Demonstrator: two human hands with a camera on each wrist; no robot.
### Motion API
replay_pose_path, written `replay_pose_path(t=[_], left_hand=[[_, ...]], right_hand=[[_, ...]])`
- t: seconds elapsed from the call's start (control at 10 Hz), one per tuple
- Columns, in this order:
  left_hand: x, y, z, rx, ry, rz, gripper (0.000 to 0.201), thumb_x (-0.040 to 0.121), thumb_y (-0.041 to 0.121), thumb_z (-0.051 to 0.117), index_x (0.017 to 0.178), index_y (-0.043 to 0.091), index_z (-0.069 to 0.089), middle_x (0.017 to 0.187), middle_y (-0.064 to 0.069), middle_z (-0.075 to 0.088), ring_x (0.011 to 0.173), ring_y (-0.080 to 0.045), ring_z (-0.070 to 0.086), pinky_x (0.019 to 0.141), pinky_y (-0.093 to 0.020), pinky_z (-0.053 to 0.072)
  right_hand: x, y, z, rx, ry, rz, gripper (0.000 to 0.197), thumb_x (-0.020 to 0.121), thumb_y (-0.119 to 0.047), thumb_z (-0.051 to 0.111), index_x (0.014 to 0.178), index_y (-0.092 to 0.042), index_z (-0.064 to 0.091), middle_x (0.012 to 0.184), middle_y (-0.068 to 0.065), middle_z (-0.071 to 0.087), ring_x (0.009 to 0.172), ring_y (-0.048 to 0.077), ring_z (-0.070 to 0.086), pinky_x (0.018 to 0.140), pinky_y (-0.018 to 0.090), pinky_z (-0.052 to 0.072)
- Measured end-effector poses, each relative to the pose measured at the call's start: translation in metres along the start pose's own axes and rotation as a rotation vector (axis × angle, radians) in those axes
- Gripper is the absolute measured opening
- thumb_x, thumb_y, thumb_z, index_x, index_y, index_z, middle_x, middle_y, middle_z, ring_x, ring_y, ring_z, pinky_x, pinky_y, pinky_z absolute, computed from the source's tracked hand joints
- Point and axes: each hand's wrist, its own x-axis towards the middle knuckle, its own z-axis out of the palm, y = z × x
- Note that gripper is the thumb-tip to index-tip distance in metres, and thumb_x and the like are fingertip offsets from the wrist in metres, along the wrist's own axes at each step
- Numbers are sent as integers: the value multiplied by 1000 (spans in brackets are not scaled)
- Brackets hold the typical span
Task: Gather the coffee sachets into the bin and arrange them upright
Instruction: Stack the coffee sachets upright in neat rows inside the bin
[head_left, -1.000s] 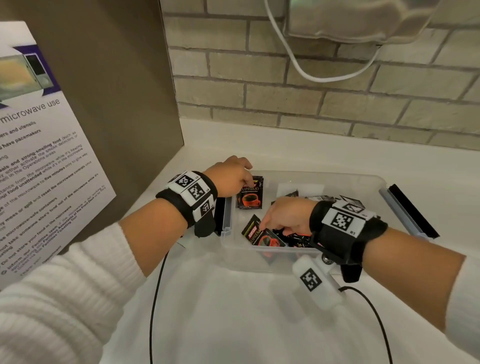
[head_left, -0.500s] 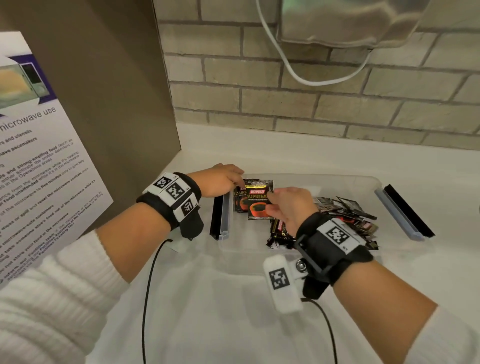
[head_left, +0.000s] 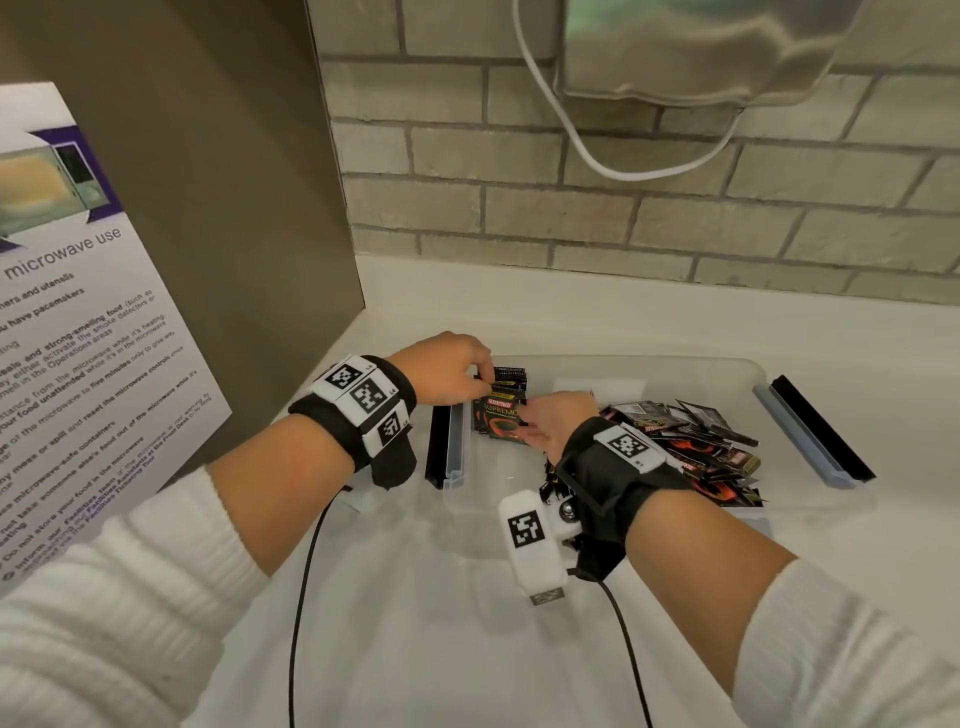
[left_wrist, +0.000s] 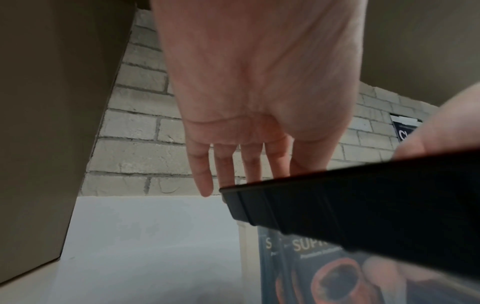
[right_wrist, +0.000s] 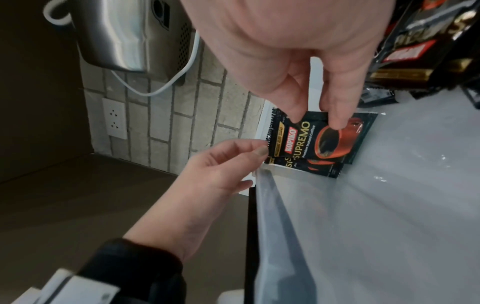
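Observation:
A clear plastic bin (head_left: 649, 362) stands on the white counter. In its far left corner, a few black Kopiko sachets (head_left: 511, 376) stand upright. My left hand (head_left: 470, 376) pinches their top edges, as the right wrist view also shows (right_wrist: 259, 150). My right hand (head_left: 524, 421) holds another sachet (head_left: 498, 415) by thumb and finger, upright against the front of that row (right_wrist: 324, 135). A loose pile of sachets (head_left: 691, 447) lies at the bin's right end. In the left wrist view the black bin handle (left_wrist: 363, 205) hides my fingertips.
The bin has clip handles at its left (head_left: 447, 447) and right (head_left: 810, 431) ends. A brown panel with a microwave poster (head_left: 78, 338) stands to the left. Behind is a brick wall, with a metal appliance (head_left: 701, 47) and its white cable (head_left: 597, 156) overhead.
My right hand lifted a sachet from the bin's front, carried it left and set it against the upright row. My left hand stayed on that row.

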Motion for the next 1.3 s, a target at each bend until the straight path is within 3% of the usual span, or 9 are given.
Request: replay_pose_path(t=[0.1,0.2,0.3,0.5,0.6,0.8,0.9,1.0,1.3], left_hand=[[2,4,-1,28,44,8,14,85,25,61,95,16,63,109,-4,61,101,-20,56,85,-32,46],[-1,9,-5,42,32,5,15,81,28,67,85,16,59,92,1,57,85,-17,53,68,-27,42],[-2,9,-6,67,-45,24,15,87,25,60,96,14,66,108,-1,55,108,-20,52,89,-28,41],[1,11,-2,151,-122,-42,36,95,16,40,127,26,55,144,0,30,129,-22,33,107,-35,28],[2,10,1,188,-103,-38,37,95,17,39,126,28,56,145,2,30,129,-22,33,104,-36,27],[1,9,1,197,-56,6,31,95,20,41,116,27,63,148,0,28,132,-21,25,107,-41,25],[1,9,2,202,-21,36,28,92,17,46,109,26,67,147,1,30,134,-20,22,107,-41,24],[2,8,1,196,23,44,27,91,18,48,107,27,68,147,1,31,135,-19,20,108,-40,21],[-1,8,3,231,-1,11,30,95,25,43,117,29,63,149,2,29,136,-20,17,109,-42,18]], right_hand=[[2,-8,5,640,-70,169,36,98,-10,41,133,-2,42,134,15,50,93,16,59,74,19,53],[10,-4,7,689,-5,134,40,93,0,46,132,2,43,133,18,50,91,19,61,68,20,56],[10,-4,1,469,15,54,31,94,-9,47,122,1,53,126,13,58,113,24,58,97,28,48],[2,3,-9,430,-72,-6,33,93,-2,43,125,-1,50,129,14,53,62,7,50,46,10,45],[1,9,-24,478,-80,-37,22,92,-3,43,88,-24,50,102,6,52,68,10,48,52,19,47],[-13,25,-76,436,45,-60,40,89,5,45,129,-2,49,133,24,49,103,32,54,75,33,48],[-23,27,-77,146,28,-43,35,91,1,47,125,-4,54,128,18,54,113,33,55,90,38,48],[-26,29,-70,-262,3,-149,31,92,3,44,118,-5,60,109,6,61,94,20,58,75,24,50],[-36,16,-83,-584,-160,-92,48,92,-15,56,138,-8,44,132,10,54,120,26,53,104,33,43]])
